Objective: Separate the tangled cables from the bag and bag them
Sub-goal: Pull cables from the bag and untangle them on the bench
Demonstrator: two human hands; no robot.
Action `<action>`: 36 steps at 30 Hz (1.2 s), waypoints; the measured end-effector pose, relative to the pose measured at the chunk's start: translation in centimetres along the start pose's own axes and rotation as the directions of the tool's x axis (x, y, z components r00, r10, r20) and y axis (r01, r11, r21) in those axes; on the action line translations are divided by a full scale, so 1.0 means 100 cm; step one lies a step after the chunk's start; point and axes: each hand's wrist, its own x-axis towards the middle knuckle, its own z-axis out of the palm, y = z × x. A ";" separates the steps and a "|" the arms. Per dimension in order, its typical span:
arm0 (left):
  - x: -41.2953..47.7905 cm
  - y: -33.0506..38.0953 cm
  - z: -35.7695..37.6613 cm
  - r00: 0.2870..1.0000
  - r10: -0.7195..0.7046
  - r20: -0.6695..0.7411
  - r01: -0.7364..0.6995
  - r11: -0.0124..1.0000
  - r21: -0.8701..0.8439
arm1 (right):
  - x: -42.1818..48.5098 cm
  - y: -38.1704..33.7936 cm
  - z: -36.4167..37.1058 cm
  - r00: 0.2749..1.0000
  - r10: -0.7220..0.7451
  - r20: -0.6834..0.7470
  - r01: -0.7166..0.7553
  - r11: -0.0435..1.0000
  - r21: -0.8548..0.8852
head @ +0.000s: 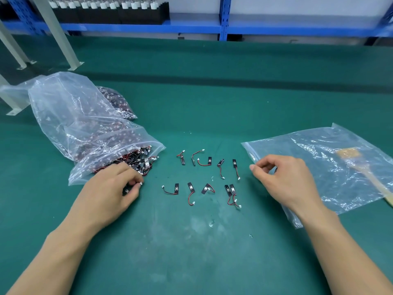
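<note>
A clear plastic bag (80,128) on the left spills a tangled pile of small cables (131,161) from its mouth; each cable has a black strip, red and black wires and a white plug. My left hand (114,188) lies at the bag's mouth and pinches one cable by its white plug. Several separated cables (204,177) lie in two rows on the green table between my hands. My right hand (282,177) hovers with loosely curled fingers over the left edge of a flat clear zip bag (331,158); I see nothing held in it.
A tan strip of tape (361,171) lies under or on the zip bag at right. Another bag of cables (119,103) sits behind the big bag. Grey metal legs (57,35) stand at the far left, blue shelving (223,26) at the back.
</note>
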 end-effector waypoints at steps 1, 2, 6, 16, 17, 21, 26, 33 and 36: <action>0.001 0.000 0.001 0.999 -0.036 -0.017 0.037 0.999 0.012 | 0.000 0.000 0.000 1.000 0.001 0.002 -0.001 1.000 -0.003; 0.001 -0.001 0.003 0.998 -0.055 -0.023 0.055 0.998 0.014 | -0.001 0.000 0.000 1.000 0.001 0.004 -0.001 1.000 -0.005; 0.002 0.002 0.001 0.995 -0.070 -0.072 0.070 0.998 -0.006 | -0.002 0.000 0.001 1.000 -0.004 0.009 0.004 1.000 -0.001; 0.045 0.042 0.013 0.989 0.058 -0.136 -0.086 0.974 -0.210 | 0.000 0.000 0.005 0.999 -0.039 0.027 0.040 0.999 -0.008; 0.055 0.046 0.018 0.992 0.055 -0.110 -0.078 0.973 -0.218 | 0.001 0.000 0.006 0.999 -0.041 0.031 0.042 0.999 -0.014; 0.072 0.043 0.037 0.998 -0.012 -0.053 0.002 0.983 -0.184 | 0.001 0.001 0.007 0.996 -0.055 0.065 0.058 0.998 -0.035; 0.072 0.025 0.044 0.999 -0.020 -0.039 0.014 0.990 -0.138 | 0.003 0.005 0.008 0.995 -0.052 0.085 0.055 0.998 -0.035; 0.073 0.018 0.044 0.998 0.016 -0.061 -0.026 0.986 -0.167 | 0.004 0.007 0.009 0.995 -0.057 0.081 0.058 0.998 -0.006; 0.072 0.017 0.045 0.997 0.019 -0.074 -0.033 0.981 -0.192 | 0.004 0.007 0.009 0.996 -0.055 0.075 0.055 0.998 0.003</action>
